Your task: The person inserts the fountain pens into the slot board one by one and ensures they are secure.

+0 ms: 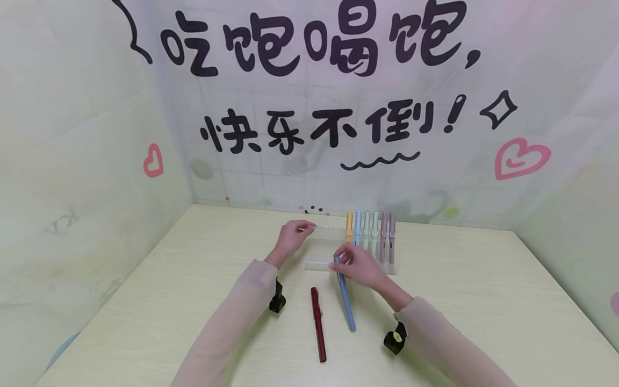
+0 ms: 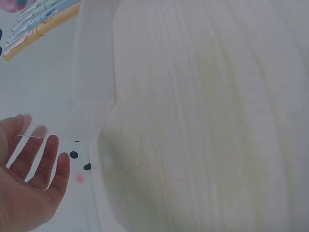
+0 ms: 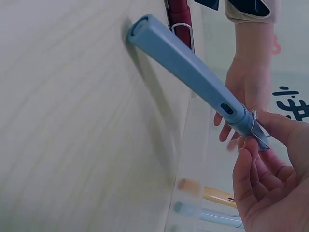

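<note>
My right hand [image 1: 360, 266] pinches a blue pen [image 1: 347, 309] by its clip end, thumb on one side and fingers on the other. The pen slants down toward the front, and the right wrist view shows its shadow on the table. At the far left, my left hand [image 1: 292, 236] pinches the top edge of a clear pen stand [image 1: 316, 265], thumb and fingertips on either side of the sheet [image 2: 94, 58]. A dark red pen [image 1: 317, 325] lies on the table in front of the stand.
In the stand's right half, an orange pen [image 1: 349, 219], a light blue pen [image 1: 358, 220], two pale green pens [image 1: 371, 221] and two purple pens [image 1: 388, 236] stand side by side. Behind the wooden table [image 1: 169, 301] hangs a printed cloth [image 1: 300, 177].
</note>
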`<state>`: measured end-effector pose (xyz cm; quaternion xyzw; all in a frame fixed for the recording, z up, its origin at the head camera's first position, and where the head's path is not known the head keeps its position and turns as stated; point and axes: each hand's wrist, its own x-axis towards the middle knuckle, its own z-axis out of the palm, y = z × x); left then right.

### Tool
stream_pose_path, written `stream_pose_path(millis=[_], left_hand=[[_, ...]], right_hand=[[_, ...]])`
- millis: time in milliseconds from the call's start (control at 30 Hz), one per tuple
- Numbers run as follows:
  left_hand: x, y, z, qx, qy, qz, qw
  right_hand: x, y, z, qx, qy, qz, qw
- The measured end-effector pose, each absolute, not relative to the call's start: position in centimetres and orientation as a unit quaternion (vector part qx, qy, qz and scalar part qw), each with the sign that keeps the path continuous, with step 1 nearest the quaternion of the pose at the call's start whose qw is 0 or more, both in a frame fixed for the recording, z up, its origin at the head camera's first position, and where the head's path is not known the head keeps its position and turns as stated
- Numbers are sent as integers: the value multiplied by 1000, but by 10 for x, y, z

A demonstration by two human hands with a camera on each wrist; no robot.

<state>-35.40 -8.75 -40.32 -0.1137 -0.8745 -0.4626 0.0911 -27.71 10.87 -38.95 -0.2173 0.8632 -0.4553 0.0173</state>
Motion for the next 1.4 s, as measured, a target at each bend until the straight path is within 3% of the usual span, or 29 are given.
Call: stream_pose_path(millis=[900,1400], left_hand=[[-355,-88,-401,-125,-871,-466,96],[-355,-88,-401,-124,-871,-467,93]], right_hand=[[-302,112,-365,-131,871,-459,-117],[-315,113,-339,-120,851,-493,-137]])
